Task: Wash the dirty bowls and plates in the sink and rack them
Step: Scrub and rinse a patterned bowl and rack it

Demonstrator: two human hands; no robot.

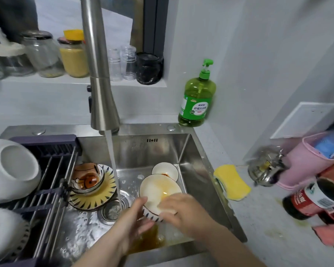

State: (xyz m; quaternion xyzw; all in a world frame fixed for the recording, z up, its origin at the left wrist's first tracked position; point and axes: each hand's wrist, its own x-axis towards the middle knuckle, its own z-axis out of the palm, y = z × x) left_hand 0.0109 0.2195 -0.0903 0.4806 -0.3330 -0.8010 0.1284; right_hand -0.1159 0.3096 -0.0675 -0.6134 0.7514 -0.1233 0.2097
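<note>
My left hand (132, 218) grips the near rim of a white bowl (158, 189) smeared orange inside, tilted over the steel sink (199, 160). My right hand (183, 211) presses a pale sponge (168, 205) against the bowl's inner edge. Behind it lies a small white dish (165, 169) with red sauce. At the sink's left a glass bowl (87, 178) with brown residue sits on a yellow patterned plate (94, 198). Water runs from the faucet (102, 83) onto the drain (112, 211). Two white bowls, one (12, 170) above the other (2, 234), rest upside down on the rack (52, 182).
Brown dirty water pools at the sink's near edge. A green detergent bottle (198, 99) stands behind the sink. A yellow sponge (232, 182) lies on the counter at right, beside a metal pot (266, 167), sauce bottles (314, 197) and a pink container (312, 157). Jars line the window ledge.
</note>
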